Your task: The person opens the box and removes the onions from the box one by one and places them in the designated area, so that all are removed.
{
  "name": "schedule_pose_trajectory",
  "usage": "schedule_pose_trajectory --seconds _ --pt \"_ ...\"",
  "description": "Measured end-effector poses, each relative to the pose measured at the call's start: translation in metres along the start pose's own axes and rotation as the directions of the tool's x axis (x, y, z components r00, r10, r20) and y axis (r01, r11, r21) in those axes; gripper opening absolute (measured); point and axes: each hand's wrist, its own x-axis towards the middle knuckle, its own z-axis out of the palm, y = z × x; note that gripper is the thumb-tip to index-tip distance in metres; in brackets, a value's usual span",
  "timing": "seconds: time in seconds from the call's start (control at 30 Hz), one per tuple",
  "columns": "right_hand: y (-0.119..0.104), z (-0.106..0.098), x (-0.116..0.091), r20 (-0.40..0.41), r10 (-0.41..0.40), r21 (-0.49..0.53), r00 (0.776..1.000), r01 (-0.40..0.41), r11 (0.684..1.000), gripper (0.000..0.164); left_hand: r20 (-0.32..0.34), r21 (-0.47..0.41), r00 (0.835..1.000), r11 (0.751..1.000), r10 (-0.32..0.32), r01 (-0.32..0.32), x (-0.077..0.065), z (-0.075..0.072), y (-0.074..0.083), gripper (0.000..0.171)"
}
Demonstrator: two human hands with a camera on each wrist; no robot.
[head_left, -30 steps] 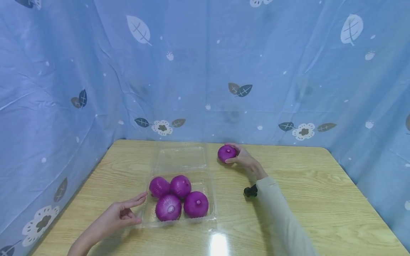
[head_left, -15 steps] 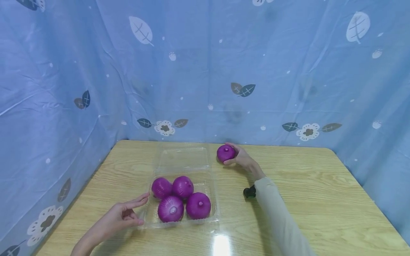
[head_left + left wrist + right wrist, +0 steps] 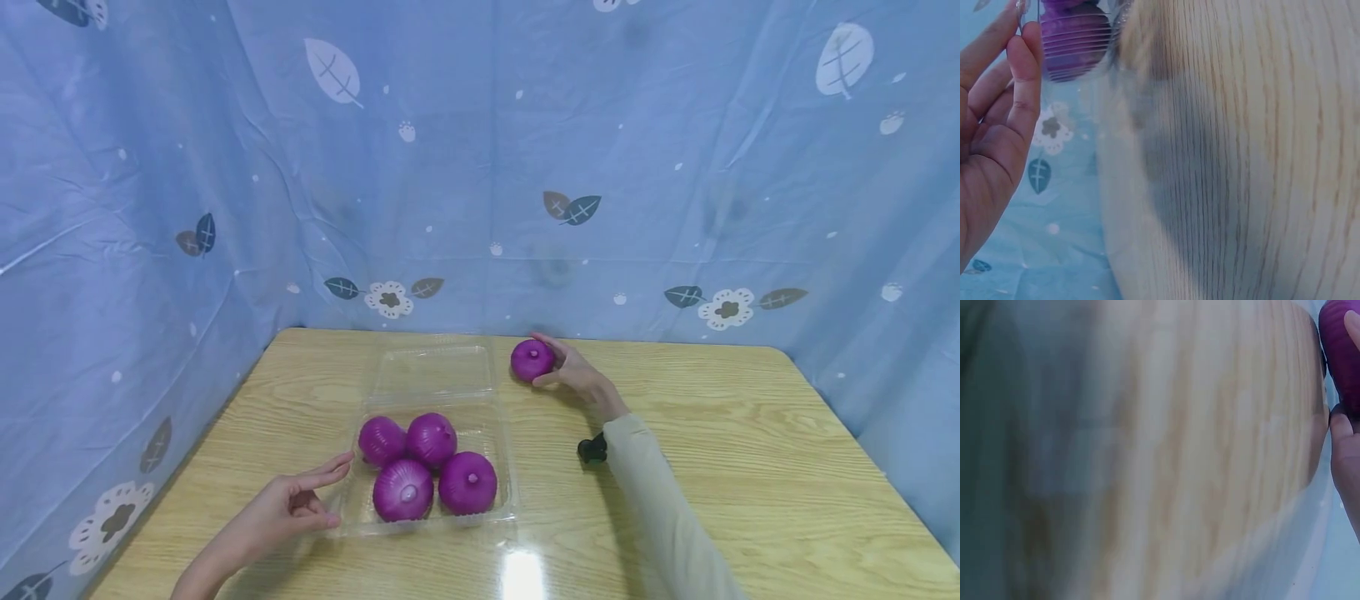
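In the head view my right hand (image 3: 573,369) curls its thumb and fingers round a red onion (image 3: 531,360) near the table's back edge. The right wrist view cuts this onion (image 3: 1341,356) off at its right border. My left hand (image 3: 285,508) holds the left side of a clear plastic clamshell box (image 3: 506,467), with the thumb at its front left corner and the index finger farther back. Several more onions (image 3: 468,483) sit in the box, whose lid (image 3: 431,371) lies folded back. The left wrist view shows the left hand (image 3: 997,125) against the box wall.
The wooden table (image 3: 712,467) carries everything. A blue patterned curtain (image 3: 480,150) hangs behind it and along both sides. Below the right sleeve (image 3: 660,500) is a small black device (image 3: 592,450). Light glares on the table in front of the box.
The head view has shifted slightly, so the scene sits a little farther right. Both hands stay almost where they were on the box and the onion.
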Motion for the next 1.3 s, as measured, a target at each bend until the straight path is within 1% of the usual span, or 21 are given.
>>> schedule_pose_trajectory --seconds 0.1,0.23,0.47,0.67,0.8,0.93,1.13,1.2,1.3 --pt "-0.003 -0.001 -0.001 -0.009 0.018 -0.01 1.0 -0.018 1.0 0.093 0.003 -0.008 1.0 1.0 -0.005 0.005 0.001 0.0 0.0 0.065" --pt "-0.005 0.0 -0.002 -0.019 0.034 -0.037 0.999 -0.034 0.999 0.092 0.002 -0.011 1.0 1.0 0.007 -0.007 0.001 0.001 0.0 0.065" --pt "-0.006 -0.001 -0.007 -0.004 0.045 -0.054 0.999 -0.045 0.998 0.09 0.004 -0.033 1.0 0.999 0.005 -0.005 0.0 0.001 -0.002 0.064" --pt "-0.011 -0.009 -0.011 0.041 0.042 -0.071 0.998 -0.039 0.997 0.088 0.003 -0.024 1.0 0.999 -0.026 0.026 0.0 0.002 0.0 0.064" --pt "-0.013 -0.013 -0.014 0.049 0.028 -0.046 0.998 -0.026 0.999 0.086 -0.005 -0.015 0.999 0.999 -0.036 0.036 0.0 0.001 0.002 0.065" --pt "-0.014 -0.021 -0.019 0.043 0.028 -0.033 0.999 -0.027 0.999 0.083 0.001 -0.006 0.999 0.999 -0.033 0.033 0.002 0.001 0.003 0.064" --pt "-0.021 -0.03 -0.029 0.039 0.022 -0.041 0.999 -0.021 0.999 0.08 0.007 0.0 0.999 0.999 -0.034 0.034 0.003 0.002 0.002 0.064" --pt "-0.022 -0.034 -0.032 0.034 0.019 -0.037 0.999 -0.018 0.999 0.079 0.01 -0.001 1.0 1.0 -0.026 0.026 0.002 0.002 0.001 0.062" --pt "-0.026 -0.039 -0.036 0.033 0.004 -0.045 0.999 -0.002 0.999 0.079 0.011 0.001 1.0 1.0 0.004 -0.004 -0.001 0.0 -0.001 0.059"
